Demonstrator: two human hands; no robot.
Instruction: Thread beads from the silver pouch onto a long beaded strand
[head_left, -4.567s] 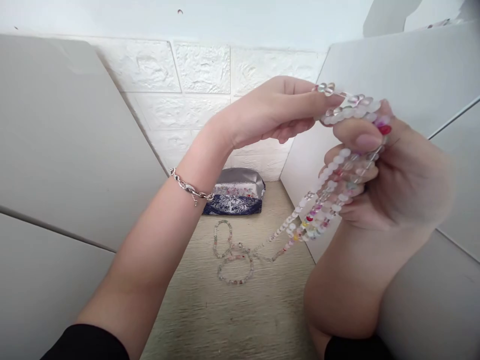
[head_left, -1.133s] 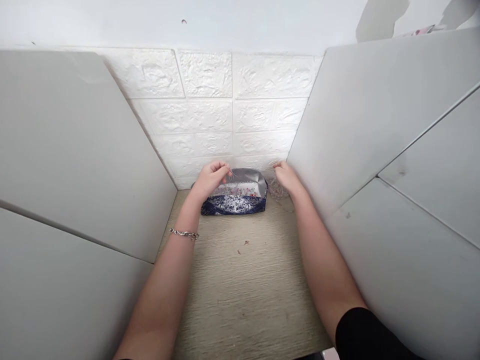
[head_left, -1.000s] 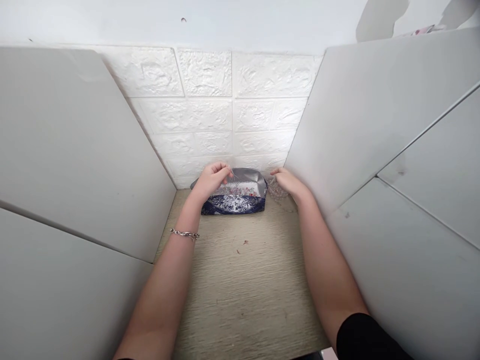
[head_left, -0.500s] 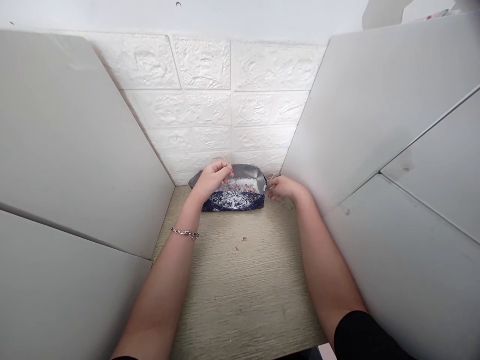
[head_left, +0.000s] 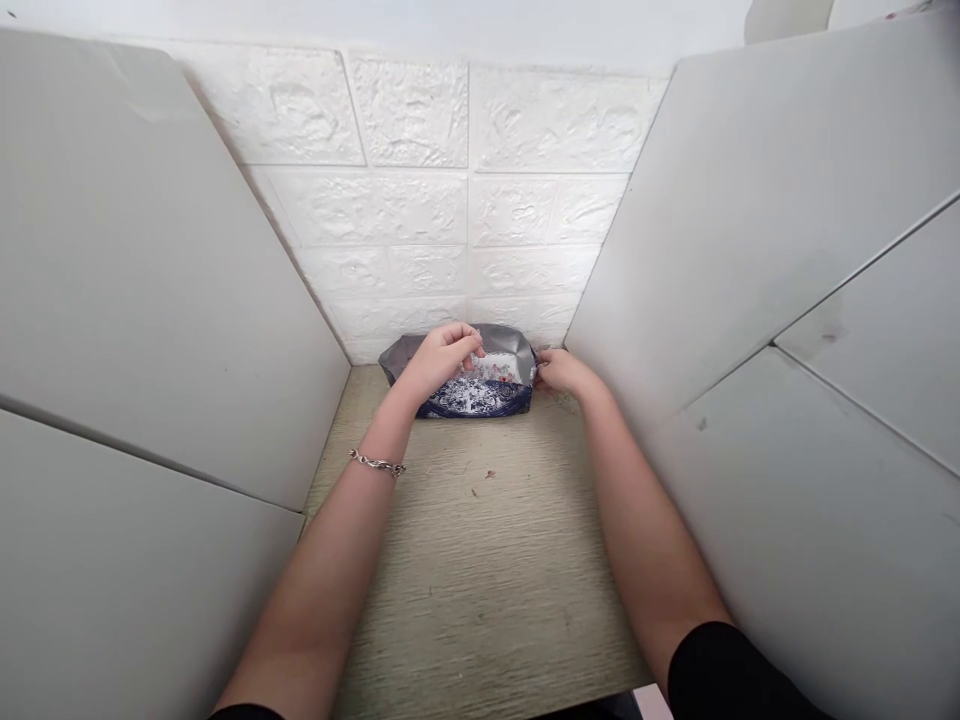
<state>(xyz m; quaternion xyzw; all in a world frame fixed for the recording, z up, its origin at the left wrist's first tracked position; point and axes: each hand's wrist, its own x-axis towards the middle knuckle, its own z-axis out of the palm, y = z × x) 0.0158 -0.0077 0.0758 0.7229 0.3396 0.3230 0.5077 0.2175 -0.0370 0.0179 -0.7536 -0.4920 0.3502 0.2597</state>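
Observation:
A blue-and-white patterned bag (head_left: 476, 399) with a silvery lining lies on the wooden surface against the back wall, its mouth open. Small coloured pieces (head_left: 501, 373), too small to name, show inside it. My left hand (head_left: 448, 357) hangs over the bag's opening with thumb and fingertips pinched together; what they hold, if anything, is too small to make out. At the bag's right end, my right hand (head_left: 562, 372) has its fingers curled close to the edge, the tips partly hidden. Some clear, crinkled material (head_left: 566, 400) lies just below that hand.
White panels rise on the left (head_left: 150, 270) and right (head_left: 750, 210), close beside my forearms. A white brick-patterned wall (head_left: 409, 205) closes off the back. Small brown scraps (head_left: 490, 474) lie on the wooden surface (head_left: 487, 580). A pink-edged object (head_left: 651, 702) shows at the bottom.
My left hand has shifted a little to the right over the bag. My right hand's fingers have closed in against the bag's right end. The view has tilted slightly.

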